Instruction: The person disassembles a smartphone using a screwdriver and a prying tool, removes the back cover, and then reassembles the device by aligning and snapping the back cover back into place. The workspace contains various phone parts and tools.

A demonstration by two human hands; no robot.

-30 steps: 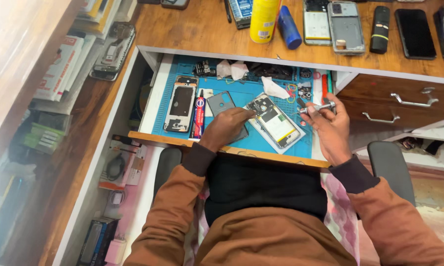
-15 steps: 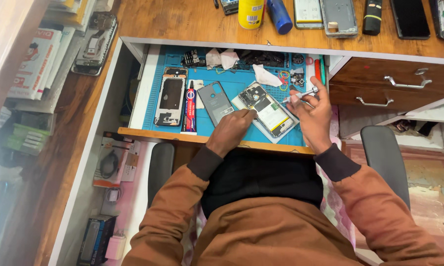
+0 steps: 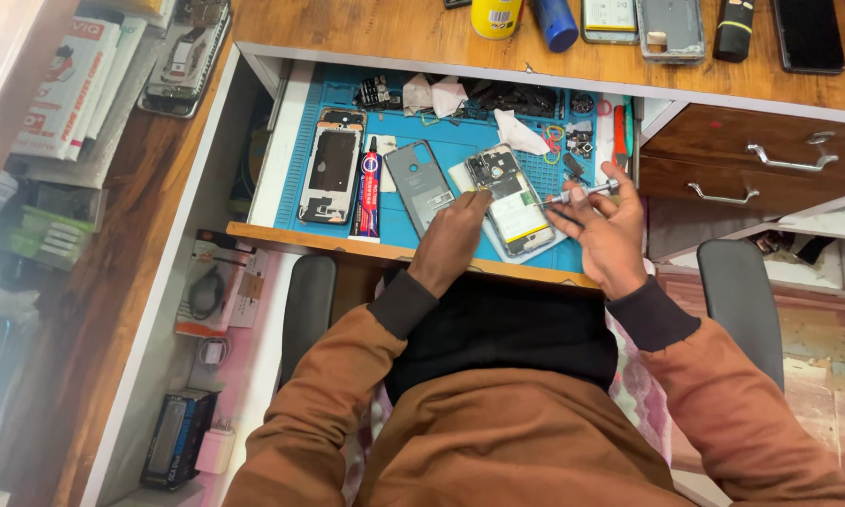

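**Opened phone under both hands on blue mat**

Left hand (image 3: pixel 452 235) lay on the lower left edge of the opened phone (image 3: pixel 513 200), fingers curled narrow, fingertips pressing its frame near the top of the battery area. Whether anything was pinched between thumb & finger couldn't be told. Right hand (image 3: pixel 608 233) sat just right of the phone, palm half open, thumb & fingers closed round a slim metal screwdriver (image 3: pixel 582 193); the tool lay nearly level, tip pointing left toward the phone's upper right side. Tip contact w/ the phone: too small to tell.

Phone lay face down, back off, board & pale battery showing, tilted slightly, on the blue mat (image 3: pixel 460 155) inside a pulled-out drawer, near its front edge. Just left of it, touching or nearly so: grey back cover (image 3: pixel 419 186). Further left: glue tube (image 3: pixel 370 183) w/ red & black body, then another opened phone shell (image 3: pixel 331 174), dark inside. White tissue bits (image 3: pixel 521 133) & small parts sat at the mat's back.

Desktop (image 3: pixel 366 28) above the drawer held a yellow can (image 3: pixel 495 16), a blue cap, several phones. Right side: brown drawers (image 3: pixel 751 155) w/ metal handles. Person wore brown sleeves, sat in a chair w/ dark armrests (image 3: pixel 308 305).
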